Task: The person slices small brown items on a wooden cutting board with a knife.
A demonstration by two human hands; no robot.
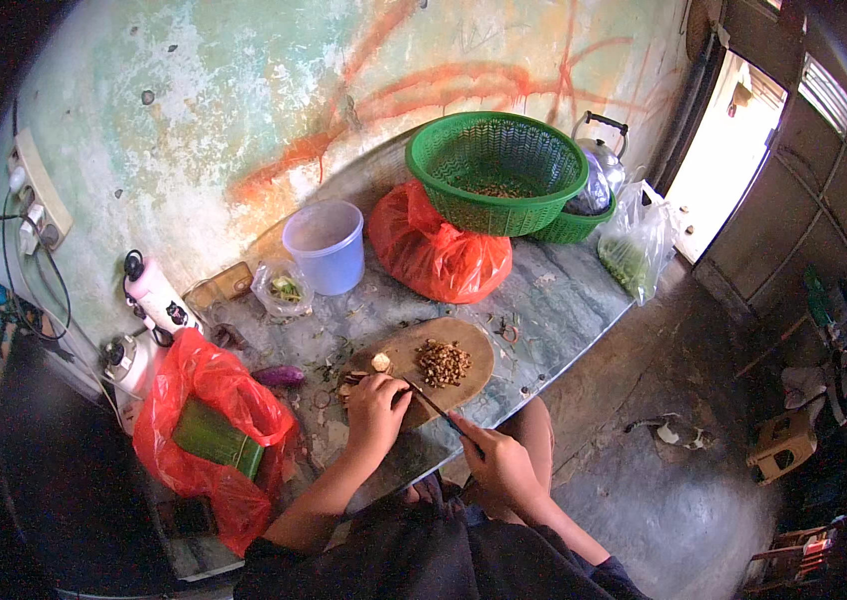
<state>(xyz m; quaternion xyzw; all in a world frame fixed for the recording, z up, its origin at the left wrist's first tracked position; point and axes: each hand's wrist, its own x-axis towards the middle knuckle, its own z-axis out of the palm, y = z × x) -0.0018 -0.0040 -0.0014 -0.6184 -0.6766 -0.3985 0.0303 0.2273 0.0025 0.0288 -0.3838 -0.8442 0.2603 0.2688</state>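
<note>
An oval wooden cutting board (474,343) lies on the marbled tabletop before me. My left hand (377,412) curls its fingers over brown food pieces (348,381) at the board's left end, mostly hidden beneath it. A pale-topped chunk (381,363) shows just beyond the fingertips. In my right hand (497,459) is the dark handle of a kitchen knife (429,400). Its blade slants across the near side of the board, its tip by my left fingers. A heap of small brown diced pieces (443,363) sits on the board's right half.
Left of the board are a purple eggplant (279,376) and a red plastic bag (202,360) around a green bundle (217,435). Behind stand a lavender bucket (326,251), a full red bag (442,262) and a green basket (498,214). A cat (682,433) is on the floor.
</note>
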